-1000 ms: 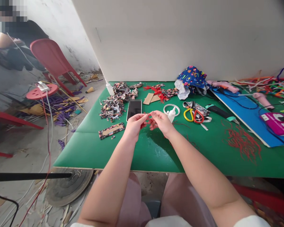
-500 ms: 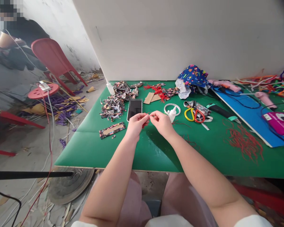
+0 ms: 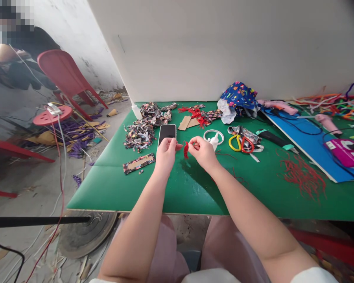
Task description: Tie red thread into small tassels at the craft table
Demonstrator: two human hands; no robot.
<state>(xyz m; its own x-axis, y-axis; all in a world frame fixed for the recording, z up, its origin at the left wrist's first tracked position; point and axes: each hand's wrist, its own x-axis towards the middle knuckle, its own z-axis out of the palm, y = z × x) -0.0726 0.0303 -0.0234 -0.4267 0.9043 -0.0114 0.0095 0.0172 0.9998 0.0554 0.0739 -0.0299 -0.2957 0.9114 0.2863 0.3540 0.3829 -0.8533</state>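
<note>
A small red tassel (image 3: 186, 150) hangs from the pinched thumb and fingers of my right hand (image 3: 202, 152), above the green table (image 3: 177, 192). Just left of it, my left hand (image 3: 166, 154) is loosely open, its fingertips pointing at the tassel with a small gap between. A phone (image 3: 167, 133) lies partly hidden behind my left hand. Close behind my right hand stands a white glue bottle (image 3: 214, 140) beside a white ring (image 3: 207, 134). A flat strip of cardboard edged in floral fabric (image 3: 139, 163) lies to the left.
Yellow-and-red scissors (image 3: 241, 144), a utility knife (image 3: 275, 139) and loose red threads (image 3: 302, 173) lie to the right. Floral fabric scraps (image 3: 140, 131) are heaped at back left. Pink glue guns (image 3: 327, 122) sit by a blue board (image 3: 301, 137). A person sits beyond a red chair (image 3: 59, 72).
My hands, earlier together at the fingertips, have parted. My left hand has let go and moved slightly left, and the red tassel now dangles in plain sight from my right hand.
</note>
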